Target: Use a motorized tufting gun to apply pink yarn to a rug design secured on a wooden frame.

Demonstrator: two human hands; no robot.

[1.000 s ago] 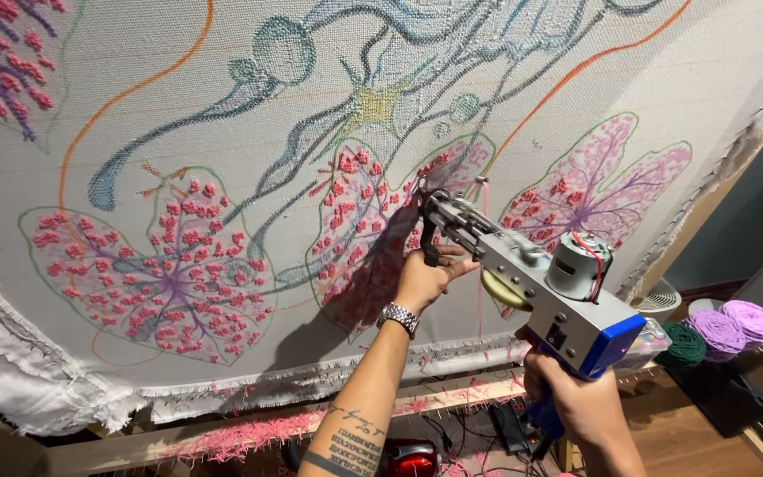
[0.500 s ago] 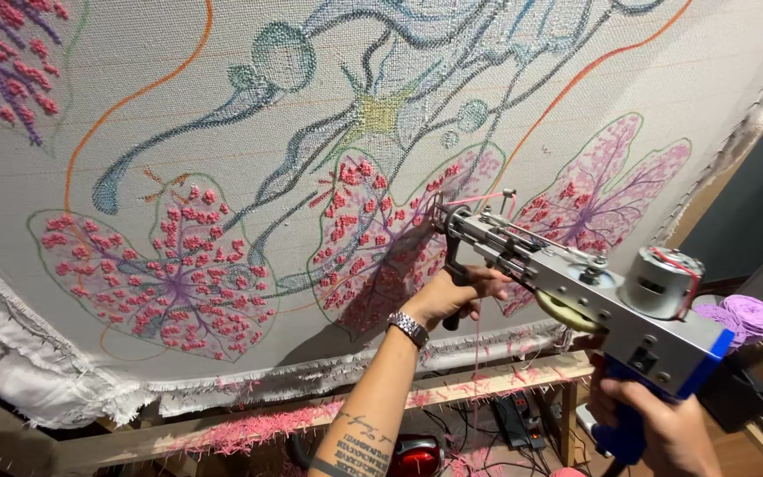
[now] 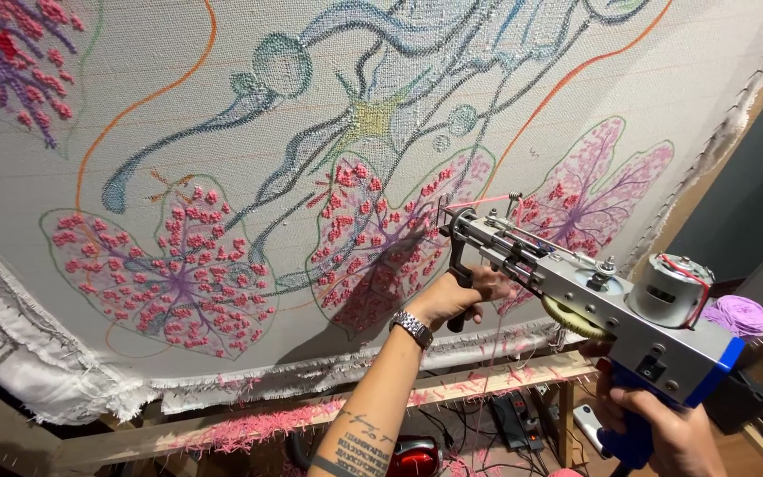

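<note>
A tufting gun [image 3: 593, 296], grey metal with a blue rear housing and a round motor on top, is held in both hands with its needle end close against a stretched white backing cloth [image 3: 178, 79], at the right edge of the middle pink leaf-shaped motif [image 3: 381, 252]. The left hand [image 3: 461, 296], wearing a metal wristwatch [image 3: 411, 329], is clenched around the black front grip that hangs under the gun's nose. The right hand [image 3: 673, 433] sits below the gun's rear end, its fingers wrapped around the blue handle. A thin pink yarn [image 3: 479, 201] runs across the top of the gun's nose. To the left of the gun, another pink and purple leaf motif [image 3: 174, 278] fills the lower cloth, and above the gun a yellow star shape [image 3: 373, 119] sits among blue-grey curling lines. Below the gun, a wooden frame rail [image 3: 328, 413] carries the frayed cloth edge and pink yarn scraps. Just right of the gun's motor lies a coil of purple yarn [image 3: 739, 314].
</note>
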